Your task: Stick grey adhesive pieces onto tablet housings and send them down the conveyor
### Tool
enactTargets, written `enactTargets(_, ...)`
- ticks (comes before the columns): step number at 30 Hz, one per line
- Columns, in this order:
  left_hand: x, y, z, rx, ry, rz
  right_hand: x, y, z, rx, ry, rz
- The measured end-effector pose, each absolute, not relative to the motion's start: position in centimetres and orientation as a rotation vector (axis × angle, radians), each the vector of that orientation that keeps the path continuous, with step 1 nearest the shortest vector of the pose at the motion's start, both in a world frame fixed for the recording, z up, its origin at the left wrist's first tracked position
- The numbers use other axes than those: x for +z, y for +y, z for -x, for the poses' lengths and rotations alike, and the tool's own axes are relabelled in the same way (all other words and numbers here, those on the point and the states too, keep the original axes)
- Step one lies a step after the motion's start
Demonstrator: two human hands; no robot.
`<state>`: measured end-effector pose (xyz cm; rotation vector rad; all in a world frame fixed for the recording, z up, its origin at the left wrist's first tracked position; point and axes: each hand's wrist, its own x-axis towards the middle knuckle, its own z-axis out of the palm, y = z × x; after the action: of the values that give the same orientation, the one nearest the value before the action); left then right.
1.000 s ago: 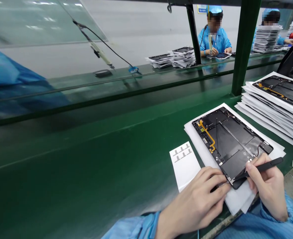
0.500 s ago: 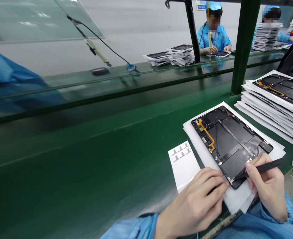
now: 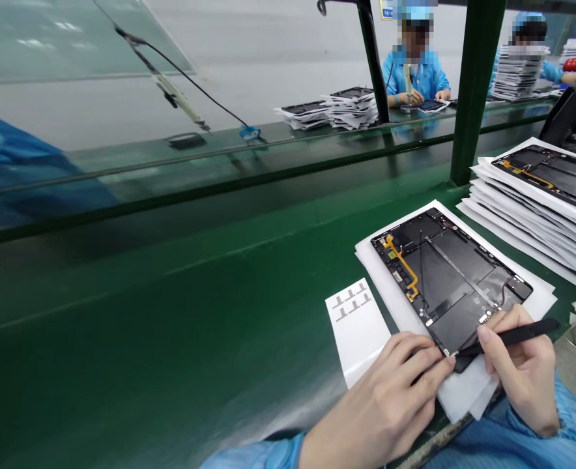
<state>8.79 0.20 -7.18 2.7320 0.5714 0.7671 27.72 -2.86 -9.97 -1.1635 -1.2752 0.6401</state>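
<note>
An opened black tablet (image 3: 447,277) with an orange flex cable lies on white sheets (image 3: 537,303) on the green belt. My left hand (image 3: 390,400) rests on the tablet's near corner, its curled fingers pressing the edge. My right hand (image 3: 525,371) pinches black tweezers (image 3: 510,337), whose tip touches that same near corner. A white card with small grey stickers (image 3: 356,322) lies just left of the tablet.
A stack of sheets topped by another opened tablet (image 3: 537,195) stands at the right. A green post (image 3: 474,91) rises behind the tablet. Across the belt (image 3: 171,312), two people in blue work beside more stacks (image 3: 337,111). A cabled tool (image 3: 171,98) hangs at the left.
The view has shifted slightly to the right. Both hands stay at the tablet's near corner, and the tweezer tip has edged a little toward the left fingers.
</note>
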Motion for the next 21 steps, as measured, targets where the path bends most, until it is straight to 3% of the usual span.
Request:
enactTargets(4, -7.27, 0.01, -8.90, 0.763, 0.576, -2.736, -9.48, -3.08, -27.60, 0.556, -1.224, 1.197)
enactTargets(11, -7.07, -0.05, -8.67, 0.737, 0.552, -2.715, -9.39, -3.08, -27.24, 0.778, -1.244, 1.239)
enactTargets(21, -7.29, -0.01, -8.53, 0.706, 0.564, -2.697, -9.51, -2.84, -27.20, 0.762, -1.271, 1.241)
